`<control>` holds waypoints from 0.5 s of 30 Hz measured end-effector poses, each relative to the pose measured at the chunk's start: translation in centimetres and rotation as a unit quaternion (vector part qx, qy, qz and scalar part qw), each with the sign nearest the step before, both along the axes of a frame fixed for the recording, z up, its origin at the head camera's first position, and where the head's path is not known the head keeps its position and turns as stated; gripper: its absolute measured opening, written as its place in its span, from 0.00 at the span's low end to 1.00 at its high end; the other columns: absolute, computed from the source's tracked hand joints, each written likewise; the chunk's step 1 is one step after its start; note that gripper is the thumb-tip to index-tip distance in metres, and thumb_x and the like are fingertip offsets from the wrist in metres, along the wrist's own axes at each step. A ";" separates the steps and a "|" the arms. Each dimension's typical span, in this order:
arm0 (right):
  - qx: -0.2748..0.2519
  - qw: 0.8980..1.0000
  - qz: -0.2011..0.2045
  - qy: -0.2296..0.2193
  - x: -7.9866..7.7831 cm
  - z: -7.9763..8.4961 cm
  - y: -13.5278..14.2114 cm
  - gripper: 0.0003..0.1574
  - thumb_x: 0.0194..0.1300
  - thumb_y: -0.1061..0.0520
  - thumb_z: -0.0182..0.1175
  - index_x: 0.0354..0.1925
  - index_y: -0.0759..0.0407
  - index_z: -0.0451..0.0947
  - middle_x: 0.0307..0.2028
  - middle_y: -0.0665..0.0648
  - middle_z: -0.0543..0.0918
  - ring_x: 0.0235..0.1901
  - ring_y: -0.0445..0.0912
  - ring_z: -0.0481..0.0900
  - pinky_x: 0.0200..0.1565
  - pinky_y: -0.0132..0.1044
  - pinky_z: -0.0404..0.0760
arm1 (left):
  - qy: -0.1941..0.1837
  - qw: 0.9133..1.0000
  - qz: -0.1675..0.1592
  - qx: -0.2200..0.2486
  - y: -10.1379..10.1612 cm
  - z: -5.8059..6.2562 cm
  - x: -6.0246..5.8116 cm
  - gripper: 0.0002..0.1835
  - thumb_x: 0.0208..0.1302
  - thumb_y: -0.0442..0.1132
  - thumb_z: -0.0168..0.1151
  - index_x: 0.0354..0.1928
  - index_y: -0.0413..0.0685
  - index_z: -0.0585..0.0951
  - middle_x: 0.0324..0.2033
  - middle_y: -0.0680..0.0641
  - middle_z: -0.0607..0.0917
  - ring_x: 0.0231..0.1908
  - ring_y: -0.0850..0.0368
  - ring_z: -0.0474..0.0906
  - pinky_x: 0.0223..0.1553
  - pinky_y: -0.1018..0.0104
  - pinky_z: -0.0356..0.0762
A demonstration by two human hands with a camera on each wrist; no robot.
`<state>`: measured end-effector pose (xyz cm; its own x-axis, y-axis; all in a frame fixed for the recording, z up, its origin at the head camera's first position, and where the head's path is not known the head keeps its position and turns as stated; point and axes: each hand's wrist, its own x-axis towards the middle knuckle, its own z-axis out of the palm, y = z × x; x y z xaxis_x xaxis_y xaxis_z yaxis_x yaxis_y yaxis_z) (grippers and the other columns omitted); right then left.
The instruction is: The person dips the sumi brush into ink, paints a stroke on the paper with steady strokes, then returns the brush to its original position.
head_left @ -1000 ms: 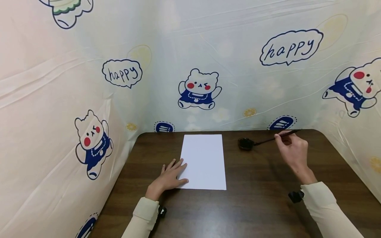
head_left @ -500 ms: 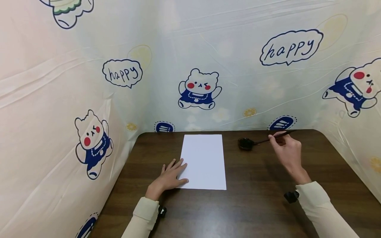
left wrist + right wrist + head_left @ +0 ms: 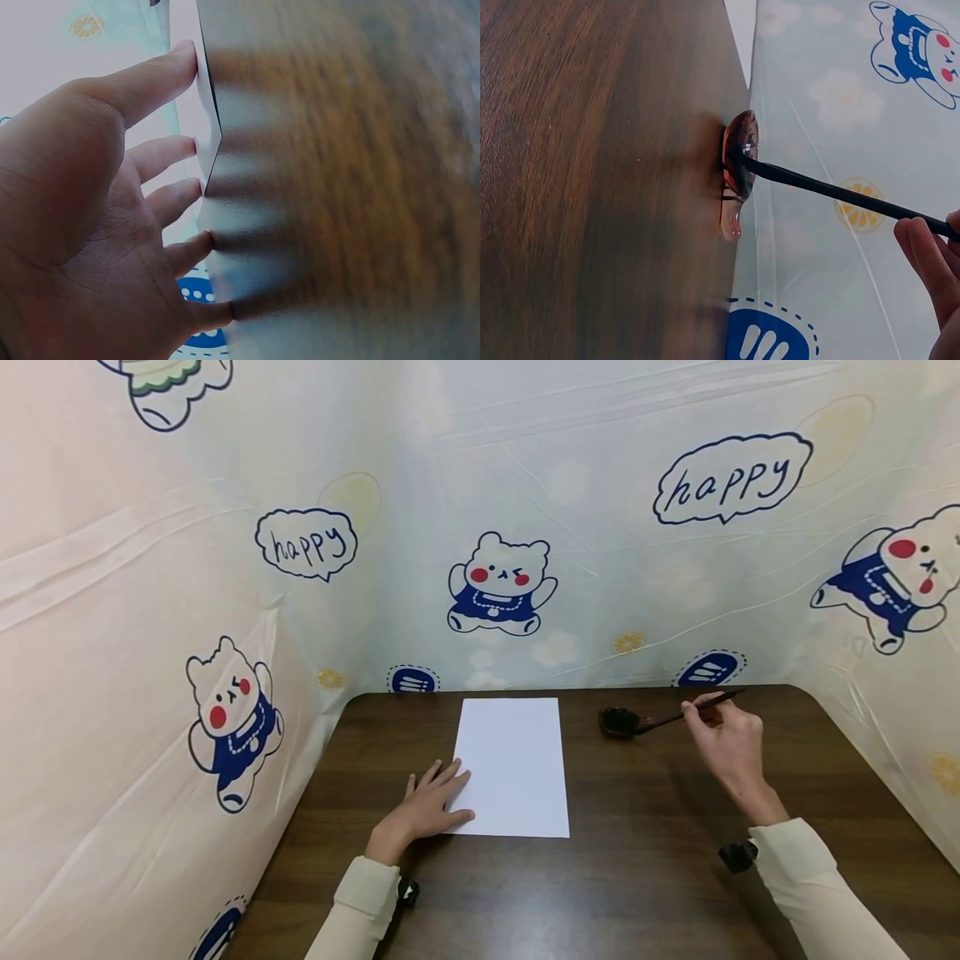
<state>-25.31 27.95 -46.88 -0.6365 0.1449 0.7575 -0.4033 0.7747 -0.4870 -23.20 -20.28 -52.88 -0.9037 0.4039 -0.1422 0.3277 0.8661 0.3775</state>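
Note:
My left hand point(image 3: 427, 806) lies with fingers spread on the lower left edge of a blank white sheet of paper point(image 3: 517, 768); in the left wrist view the thumb and index fingertips press on the paper point(image 3: 196, 142). Between thumb and fingers my right hand point(image 3: 729, 745) pinches a slim dark brush point(image 3: 663, 721), slanted down to the left. Its lower end is in a small dark dish point(image 3: 618, 722), right of the sheet. Seen from the right wrist, the dish point(image 3: 740, 161) is glossy reddish brown, with a short stub on its side, and the brush tip is hidden inside it.
Both hands work over a brown wooden table point(image 3: 600, 893) with rounded far corners. A pale curtain point(image 3: 585, 527) printed with cartoon bears stands behind it and along both sides. A small black device point(image 3: 738, 857) sits at the right wrist.
My right hand has shifted left, with the brush still pinched, and the brush slants a little more steeply into the dish. The left hand and the paper stay in place.

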 end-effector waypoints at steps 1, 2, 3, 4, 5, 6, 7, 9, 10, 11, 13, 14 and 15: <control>-0.001 1.000 0.000 0.001 0.0 0.0 0.0 0.07 0.61 0.58 0.67 0.31 0.62 0.82 0.22 0.58 0.87 0.27 0.07 0.65 0.30 0.09 0.65 | -0.001 1.000 0.000 0.000 0.0 0.0 0.0 0.40 0.64 0.62 0.59 0.75 0.59 0.61 0.78 0.49 0.53 0.77 0.39 0.42 0.68 0.26 0.37; -0.002 1.000 0.000 0.002 0.0 0.1 0.1 0.07 0.61 0.58 0.67 0.31 0.62 0.82 0.22 0.58 0.87 0.27 0.08 0.65 0.30 0.09 0.65 | -0.002 1.000 0.000 0.001 0.0 0.0 0.0 0.40 0.64 0.62 0.59 0.75 0.59 0.61 0.78 0.49 0.52 0.77 0.39 0.41 0.68 0.26 0.36; -0.003 1.000 0.002 0.003 0.0 0.1 0.1 0.07 0.61 0.59 0.67 0.31 0.63 0.82 0.22 0.58 0.87 0.27 0.08 0.65 0.30 0.09 0.66 | -0.003 1.000 0.000 -0.001 0.0 0.0 -0.1 0.40 0.64 0.62 0.59 0.75 0.59 0.60 0.78 0.49 0.52 0.77 0.39 0.41 0.68 0.26 0.36; -0.004 1.000 0.002 0.005 0.0 0.1 0.1 0.07 0.61 0.59 0.67 0.31 0.63 0.82 0.22 0.58 0.87 0.27 0.08 0.65 0.30 0.09 0.66 | -0.003 1.000 0.000 0.000 0.0 0.0 -0.1 0.41 0.64 0.62 0.59 0.75 0.59 0.60 0.78 0.49 0.52 0.77 0.39 0.41 0.68 0.26 0.36; -0.005 1.000 0.001 0.006 0.0 0.1 0.2 0.07 0.61 0.58 0.67 0.31 0.63 0.82 0.22 0.58 0.87 0.27 0.08 0.66 0.30 0.09 0.66 | -0.003 1.000 0.001 -0.001 0.0 0.0 -0.1 0.41 0.64 0.62 0.59 0.75 0.59 0.60 0.78 0.49 0.52 0.77 0.40 0.41 0.68 0.26 0.36; -0.006 1.000 0.001 0.007 0.0 0.1 0.2 0.07 0.61 0.58 0.67 0.31 0.63 0.82 0.22 0.58 0.87 0.27 0.08 0.66 0.30 0.09 0.66 | -0.002 1.000 0.001 0.000 0.0 0.0 -0.1 0.41 0.64 0.62 0.59 0.75 0.59 0.60 0.78 0.49 0.52 0.77 0.39 0.41 0.68 0.26 0.36; -0.007 1.000 0.000 0.008 0.0 0.1 0.2 0.08 0.61 0.58 0.67 0.31 0.63 0.82 0.22 0.58 0.87 0.27 0.08 0.66 0.30 0.09 0.65 | -0.002 1.000 0.001 0.000 0.0 0.0 -0.1 0.41 0.64 0.63 0.59 0.75 0.59 0.60 0.78 0.49 0.52 0.77 0.39 0.41 0.68 0.26 0.36; -0.007 1.000 -0.001 0.007 0.1 0.1 0.3 0.08 0.61 0.58 0.67 0.31 0.63 0.82 0.22 0.59 0.87 0.27 0.08 0.66 0.31 0.09 0.65 | -0.001 1.000 0.001 0.001 0.0 0.0 -0.1 0.41 0.64 0.63 0.59 0.75 0.59 0.61 0.78 0.49 0.52 0.77 0.39 0.41 0.68 0.25 0.36; -0.008 1.000 -0.003 0.006 0.1 0.1 0.3 0.08 0.61 0.58 0.67 0.31 0.63 0.82 0.22 0.59 0.87 0.27 0.08 0.66 0.31 0.08 0.65 | 0.000 1.000 0.001 0.003 0.0 0.0 -0.1 0.41 0.64 0.63 0.59 0.75 0.59 0.61 0.78 0.49 0.53 0.77 0.39 0.41 0.68 0.25 0.36; -0.008 1.000 -0.003 0.005 0.1 0.1 0.4 0.08 0.61 0.58 0.67 0.31 0.63 0.82 0.22 0.59 0.87 0.27 0.08 0.66 0.31 0.08 0.65 | -0.001 1.000 0.001 0.003 0.0 0.1 -0.1 0.41 0.64 0.63 0.59 0.75 0.59 0.61 0.78 0.49 0.53 0.77 0.39 0.41 0.68 0.25 0.36; -0.008 1.000 -0.005 0.004 0.2 0.1 0.4 0.08 0.62 0.58 0.66 0.31 0.63 0.82 0.22 0.59 0.87 0.27 0.08 0.65 0.31 0.08 0.65 | -0.003 1.000 0.003 0.003 0.1 0.1 0.0 0.40 0.64 0.62 0.60 0.75 0.59 0.61 0.78 0.49 0.53 0.77 0.39 0.41 0.68 0.25 0.36; -0.008 1.000 -0.005 0.003 0.3 0.1 0.4 0.08 0.62 0.58 0.66 0.31 0.63 0.83 0.22 0.59 0.87 0.27 0.08 0.65 0.31 0.08 0.65 | -0.003 1.000 0.004 0.004 0.1 0.1 0.0 0.40 0.63 0.62 0.60 0.75 0.59 0.62 0.77 0.49 0.53 0.77 0.39 0.41 0.68 0.25 0.36; -0.008 1.000 -0.006 0.003 0.3 0.1 0.4 0.08 0.62 0.58 0.66 0.31 0.63 0.83 0.22 0.59 0.87 0.27 0.08 0.65 0.31 0.08 0.65 | -0.004 1.000 0.005 0.005 0.1 0.1 0.0 0.40 0.63 0.62 0.60 0.75 0.59 0.62 0.77 0.49 0.53 0.77 0.39 0.42 0.68 0.25 0.36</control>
<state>-24.98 28.37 -46.73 -0.6296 0.1649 0.7592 -0.3971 0.7717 -0.4969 -23.15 -20.21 -52.75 -0.9065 0.3964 -0.1454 0.3164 0.8657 0.3878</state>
